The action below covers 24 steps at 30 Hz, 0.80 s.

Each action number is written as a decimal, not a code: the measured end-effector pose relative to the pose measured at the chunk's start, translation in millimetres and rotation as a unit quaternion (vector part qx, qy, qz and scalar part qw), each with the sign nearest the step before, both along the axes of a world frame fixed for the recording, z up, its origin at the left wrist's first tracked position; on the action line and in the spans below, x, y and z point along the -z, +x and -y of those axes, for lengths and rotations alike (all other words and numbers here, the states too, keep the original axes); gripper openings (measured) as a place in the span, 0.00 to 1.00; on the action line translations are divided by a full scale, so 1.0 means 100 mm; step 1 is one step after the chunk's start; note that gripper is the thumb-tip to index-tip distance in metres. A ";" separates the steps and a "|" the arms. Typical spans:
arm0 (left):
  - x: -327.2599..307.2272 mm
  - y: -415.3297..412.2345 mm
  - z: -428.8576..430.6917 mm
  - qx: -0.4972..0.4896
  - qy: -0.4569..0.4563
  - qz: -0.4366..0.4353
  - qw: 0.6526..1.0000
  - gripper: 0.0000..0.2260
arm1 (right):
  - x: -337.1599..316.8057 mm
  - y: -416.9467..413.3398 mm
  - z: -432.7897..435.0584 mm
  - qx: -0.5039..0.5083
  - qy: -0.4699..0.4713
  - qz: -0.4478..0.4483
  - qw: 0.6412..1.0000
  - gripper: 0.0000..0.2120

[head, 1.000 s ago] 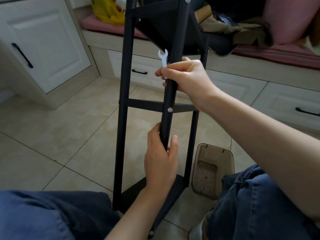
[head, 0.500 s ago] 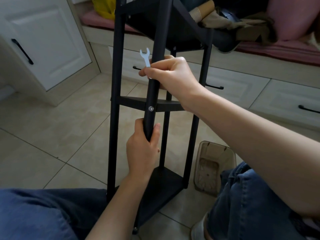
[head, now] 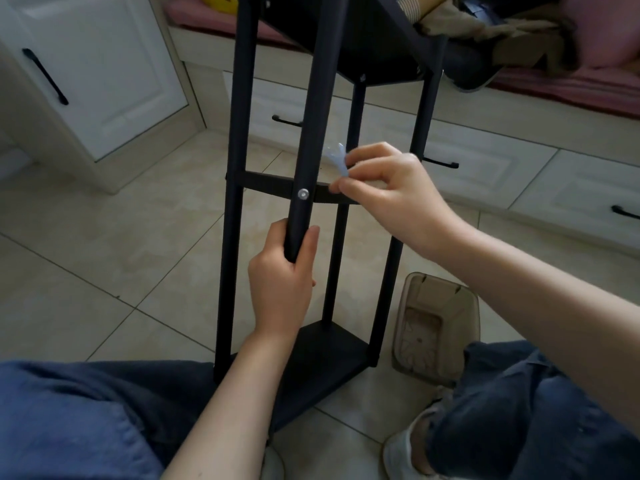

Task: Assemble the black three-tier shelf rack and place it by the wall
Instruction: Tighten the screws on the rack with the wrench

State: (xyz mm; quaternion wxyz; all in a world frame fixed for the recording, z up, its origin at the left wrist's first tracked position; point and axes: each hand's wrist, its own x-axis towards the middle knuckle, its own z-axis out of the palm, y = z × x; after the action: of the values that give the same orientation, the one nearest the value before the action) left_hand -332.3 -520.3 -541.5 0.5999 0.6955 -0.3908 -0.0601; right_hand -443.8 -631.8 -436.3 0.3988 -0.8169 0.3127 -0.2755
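The black three-tier shelf rack (head: 239, 140) stands upright on the tiled floor between my knees, its top tier cut off by the frame's upper edge. My left hand (head: 282, 282) grips the near front post just below the middle tier. A silver bolt head (head: 303, 194) shows on that post at the middle shelf. My right hand (head: 388, 190) has left the post and pinches a small flat silver wrench (head: 337, 161), blurred, just right of the bolt and beside the middle shelf's edge.
A translucent brown plastic bin (head: 434, 327) sits on the floor right of the rack's bottom shelf. White cabinets with black handles (head: 45, 76) stand left and behind. A cushioned bench (head: 554, 88) with clothes and bags runs along the back. My jeans-clad knees flank the rack.
My right hand let go of the post and dropped down to the middle shelf's level, still holding the wrench. The rack turned slightly. My left hand kept its grip.
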 end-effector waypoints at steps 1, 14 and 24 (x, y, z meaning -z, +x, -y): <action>0.01 0.00 0.01 -0.005 0.002 0.013 1.000 0.15 | 0.07 -0.03 -0.01 0.018 0.002 0.002 1.000 0.07; 0.08 0.04 0.05 -0.016 -0.034 0.036 0.999 0.19 | 0.86 0.06 -0.41 0.077 0.108 0.025 0.991 0.09; 0.06 0.14 0.00 -0.011 -0.032 0.056 0.998 0.13 | 0.73 0.32 -0.28 0.063 0.162 0.037 0.984 0.11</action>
State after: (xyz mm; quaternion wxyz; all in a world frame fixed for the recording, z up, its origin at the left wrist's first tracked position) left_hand -318.6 -519.9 -547.3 0.5998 0.6825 -0.4177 -0.0015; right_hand -411.7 -603.9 -509.0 0.5190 -0.7091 0.3893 -0.2761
